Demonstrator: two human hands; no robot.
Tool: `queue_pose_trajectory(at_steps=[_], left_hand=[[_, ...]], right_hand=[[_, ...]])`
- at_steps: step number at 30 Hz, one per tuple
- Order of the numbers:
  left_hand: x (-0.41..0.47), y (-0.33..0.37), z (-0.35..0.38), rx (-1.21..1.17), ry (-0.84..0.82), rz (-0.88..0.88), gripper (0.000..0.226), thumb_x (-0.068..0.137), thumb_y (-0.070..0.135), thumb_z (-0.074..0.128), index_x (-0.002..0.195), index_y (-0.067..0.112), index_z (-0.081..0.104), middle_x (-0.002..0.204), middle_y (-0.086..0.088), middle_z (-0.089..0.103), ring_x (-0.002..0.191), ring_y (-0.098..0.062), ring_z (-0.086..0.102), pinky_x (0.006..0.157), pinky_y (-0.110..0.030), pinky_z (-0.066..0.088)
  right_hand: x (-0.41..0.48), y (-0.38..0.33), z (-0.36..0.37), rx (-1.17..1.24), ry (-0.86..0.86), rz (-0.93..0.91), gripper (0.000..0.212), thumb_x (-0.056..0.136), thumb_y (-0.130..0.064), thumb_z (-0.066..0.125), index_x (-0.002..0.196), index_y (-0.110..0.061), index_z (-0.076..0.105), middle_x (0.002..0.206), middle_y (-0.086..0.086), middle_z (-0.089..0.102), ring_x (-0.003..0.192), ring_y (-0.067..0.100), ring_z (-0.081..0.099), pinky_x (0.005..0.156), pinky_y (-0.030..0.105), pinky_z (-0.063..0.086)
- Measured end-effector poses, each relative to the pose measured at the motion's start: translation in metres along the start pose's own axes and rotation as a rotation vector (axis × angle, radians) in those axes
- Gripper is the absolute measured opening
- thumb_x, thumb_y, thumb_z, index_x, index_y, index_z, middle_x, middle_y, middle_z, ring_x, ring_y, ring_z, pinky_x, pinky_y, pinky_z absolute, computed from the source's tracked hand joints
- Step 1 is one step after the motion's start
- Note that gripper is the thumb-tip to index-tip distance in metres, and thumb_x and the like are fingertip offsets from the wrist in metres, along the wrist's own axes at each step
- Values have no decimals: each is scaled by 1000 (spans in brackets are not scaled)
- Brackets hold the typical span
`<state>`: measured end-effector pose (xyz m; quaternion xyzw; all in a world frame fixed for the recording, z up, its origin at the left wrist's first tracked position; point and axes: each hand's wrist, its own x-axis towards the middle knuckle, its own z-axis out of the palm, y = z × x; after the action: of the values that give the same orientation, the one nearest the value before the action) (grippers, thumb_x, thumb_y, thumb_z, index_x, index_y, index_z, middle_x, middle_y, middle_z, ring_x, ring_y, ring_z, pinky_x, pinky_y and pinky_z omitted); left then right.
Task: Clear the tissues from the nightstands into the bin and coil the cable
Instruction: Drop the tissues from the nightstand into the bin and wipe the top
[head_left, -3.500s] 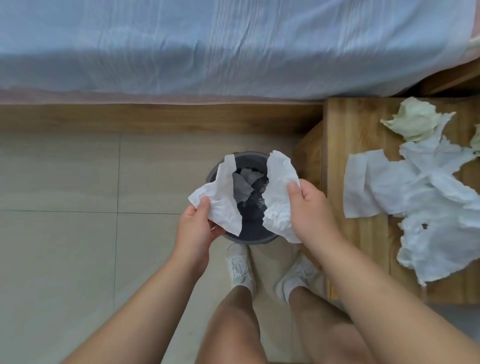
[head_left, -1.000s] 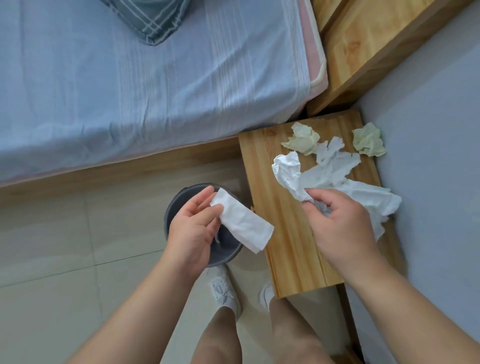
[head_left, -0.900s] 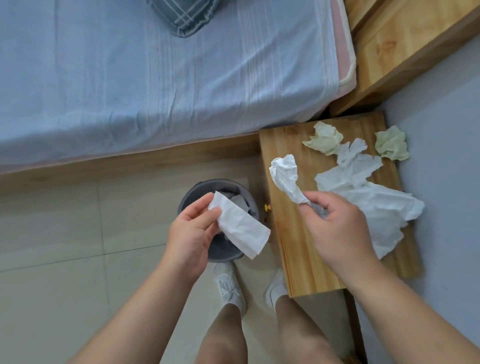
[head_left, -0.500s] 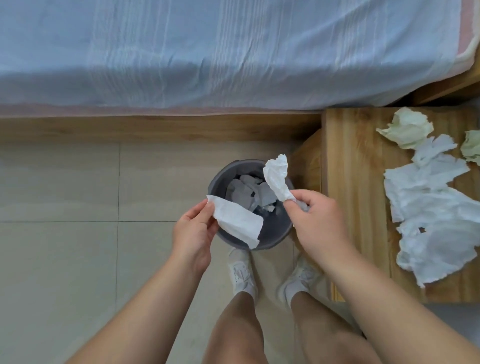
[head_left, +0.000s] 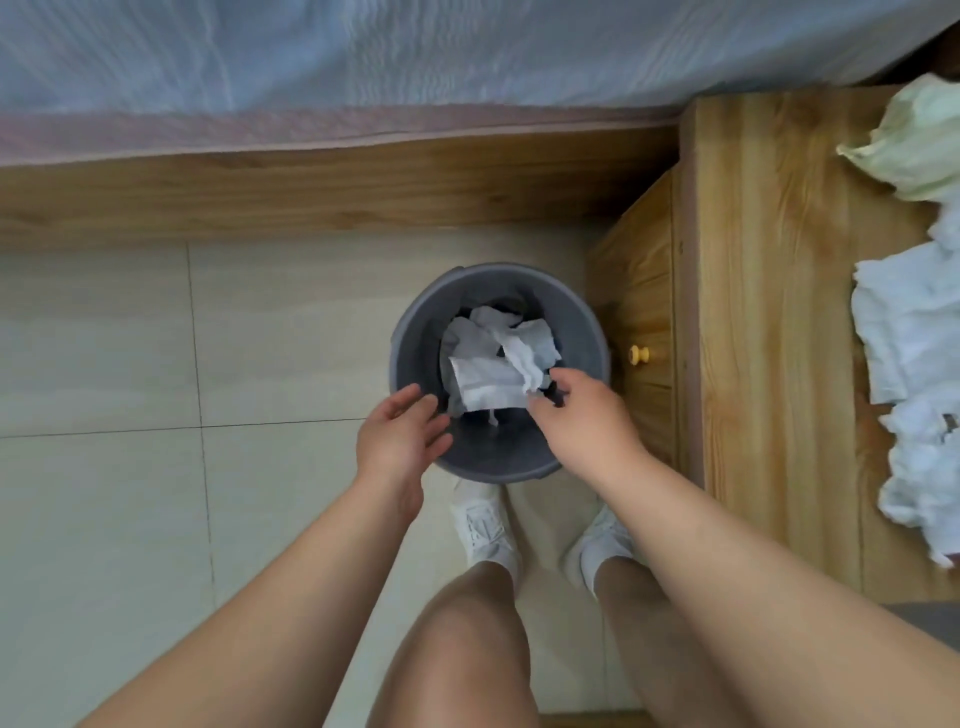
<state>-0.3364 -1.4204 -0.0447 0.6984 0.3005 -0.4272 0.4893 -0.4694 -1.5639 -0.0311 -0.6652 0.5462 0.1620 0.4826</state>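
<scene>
Several tissues (head_left: 493, 364) lay in the bin (head_left: 571, 441); left hand (head_left: 400, 441) open and empty, right hand (head_left: 582, 421) loosely spread above. More tissues (head_left: 914, 364) remained on the worktop (head_left: 769, 312); no cable visible.

Home bedroom, bed (head_left: 363, 52), wooden nightstand (head_left: 769, 312), tiled floor (head_left: 104, 467)

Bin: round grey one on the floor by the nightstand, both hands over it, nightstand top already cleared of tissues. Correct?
Not cleared. The head view shows white tissues and a pale green one on the nightstand. The rest holds: the round grey bin sits on the floor, left hand and right hand over it.
</scene>
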Motion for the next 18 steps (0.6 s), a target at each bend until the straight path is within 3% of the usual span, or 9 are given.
queue_pose_trajectory(at_steps=[3, 5, 9, 13, 18], left_hand=[[-15, 3, 0, 69, -13, 20, 23, 103, 13, 70, 125, 18, 67, 108, -4, 77, 96, -21, 78, 71, -30, 63], [-30, 8, 7, 151, -34, 65, 15, 102, 18, 72, 117, 21, 71, 105, -2, 79, 91, -18, 80, 64, -25, 63], [-69, 27, 48, 273, -149, 181, 10, 101, 21, 74, 110, 23, 75, 105, -5, 81, 92, -19, 80, 68, -26, 63], [-116, 51, 115, 387, -289, 307, 9, 101, 19, 73, 108, 23, 76, 93, -1, 80, 82, -12, 78, 68, -24, 63], [-171, 73, 200, 588, -440, 505, 12, 100, 29, 73, 111, 33, 76, 100, 8, 80, 91, -10, 76, 79, -30, 64]], right_hand=[[-13, -4, -14, 7, 16, 0, 51, 98, -36, 64, 147, -21, 56, 139, 1, 65, 122, 20, 62, 91, 27, 45], [-27, -10, -31, 46, 22, -16, 49, 98, -36, 64, 146, -24, 58, 141, -1, 65, 127, 19, 61, 99, 31, 49], [-54, -19, -81, 138, 114, -89, 39, 99, -30, 64, 137, -24, 65, 128, -6, 70, 115, 11, 64, 102, 34, 53], [-82, -16, -146, 74, 244, -202, 34, 98, -29, 63, 131, -26, 69, 118, -11, 70, 102, 2, 61, 86, 16, 48], [-94, 4, -240, 78, 473, -262, 30, 98, -25, 66, 128, -21, 72, 116, -9, 71, 106, 4, 62, 94, 22, 49]])
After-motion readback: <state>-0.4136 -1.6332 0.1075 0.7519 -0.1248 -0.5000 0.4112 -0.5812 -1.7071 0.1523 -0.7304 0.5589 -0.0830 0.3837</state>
